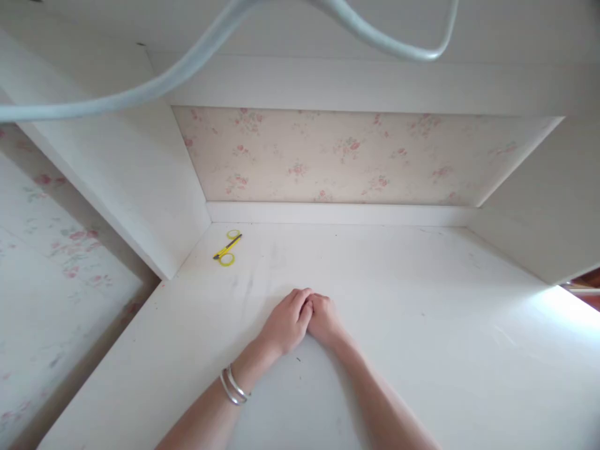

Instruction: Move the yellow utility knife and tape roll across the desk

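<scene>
My left hand [287,320], with two silver bangles [234,384] at its wrist, rests on the white tabletop [375,275]. Its fingers are closed and lie against my right hand [324,317]. The right hand is curled too, and the two meet at the fingers, with no object showing between them. Farther off to the left lies a slim yellow-and-dark tool [228,247], maybe a utility knife. Beside it are two yellow rings, an upper ring [233,230] and a lower ring [227,265]; whether they join the tool I cannot tell.
White side panels stand at the left [126,156] and right [539,206]. Flowered wallpaper [300,156] covers the back wall. A pale cable [154,87] hangs across the top, close to the camera. Small dark specks dot the tabletop.
</scene>
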The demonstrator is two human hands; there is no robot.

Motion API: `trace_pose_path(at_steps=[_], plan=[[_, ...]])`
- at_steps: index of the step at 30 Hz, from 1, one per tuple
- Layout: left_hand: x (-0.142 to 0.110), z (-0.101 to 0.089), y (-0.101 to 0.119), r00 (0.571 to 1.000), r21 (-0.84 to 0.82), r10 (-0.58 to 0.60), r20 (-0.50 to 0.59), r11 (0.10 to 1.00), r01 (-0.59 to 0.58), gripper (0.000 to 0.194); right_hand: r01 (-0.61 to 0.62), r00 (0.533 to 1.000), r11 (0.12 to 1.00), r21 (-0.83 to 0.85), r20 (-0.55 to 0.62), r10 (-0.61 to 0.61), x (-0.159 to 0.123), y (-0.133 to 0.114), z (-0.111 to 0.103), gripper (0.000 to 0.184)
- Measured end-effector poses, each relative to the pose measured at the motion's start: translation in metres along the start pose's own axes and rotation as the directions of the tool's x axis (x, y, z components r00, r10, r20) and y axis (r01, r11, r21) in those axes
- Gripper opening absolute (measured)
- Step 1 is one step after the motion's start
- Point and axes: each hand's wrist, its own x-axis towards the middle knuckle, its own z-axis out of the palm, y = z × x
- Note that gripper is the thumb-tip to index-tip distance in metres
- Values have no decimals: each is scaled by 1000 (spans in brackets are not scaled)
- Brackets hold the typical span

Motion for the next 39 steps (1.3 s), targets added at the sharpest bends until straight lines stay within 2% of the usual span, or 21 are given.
trace_pose_path(at_steps=[39], plan=[[-2, 0, 0, 1000, 6, -1, -4, 1000, 1, 29, -21, 999, 999, -31, 24, 22, -1, -3, -3, 18]])
